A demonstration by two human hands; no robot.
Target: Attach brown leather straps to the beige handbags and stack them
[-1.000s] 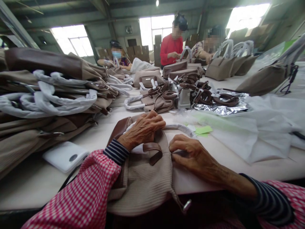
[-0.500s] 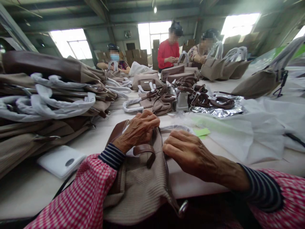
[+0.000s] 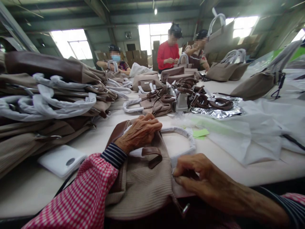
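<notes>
One bag: flat on the table, near end over the border, likely so its zipped edge faces the right side.
Left hand: draped over the far end, fingers curled, probably steadying it — whether they pinch cloth, I cannot tell.
Right hand: thumb and forefinger pinched on the zipped edge, apparently for fine control.
Wrapped handle: splayed outward, white covering presumably against scuffs.
Stacked bags: piled at left, seemingly for easy reach.
Coiled straps: on foil — perhaps rolled against tangling.
</notes>
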